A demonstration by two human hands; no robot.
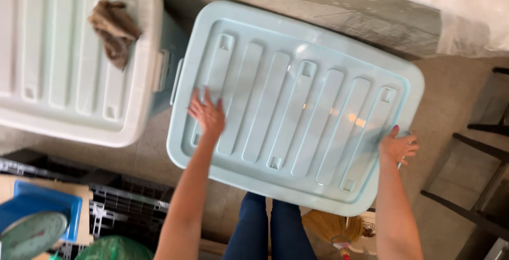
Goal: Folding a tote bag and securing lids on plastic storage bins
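Blue tray (37,207): sat at the lower-left corner of the view on a brown board, with a round grey-green object partly over it.
Green bag (114,248): lay at the bottom edge, just right of the blue tray, in front of a dark crate (127,204).
White bin (69,58): stood on the floor (450,111) at the upper left, closed with a ribbed lid.
Brown cloth (114,29): lay crumpled on the lid of the white bin, near its right edge.
Left hand (208,114): was open, fingers spread, palm flat on the left part of the pale blue lid, near its left edge. It gripped nothing.
Pale blue lid (297,106): covered a second bin just right of the white bin, well out on the floor and tilted in the view. Its top carried a row of long raised ribs. Whether it was fully seated on the bin cannot be told.
Legs: in dark blue trousers (270,233), showed below the near edge of the pale blue lid.
Broom head (331,228): straw-coloured, lay on the floor beside the legs, at the bottom edge.
Right hand (397,146): was at the lid's right near corner, fingers curled over the rim, holding the edge.
Dark frame (477,185): black bars stood at the right edge of the view.
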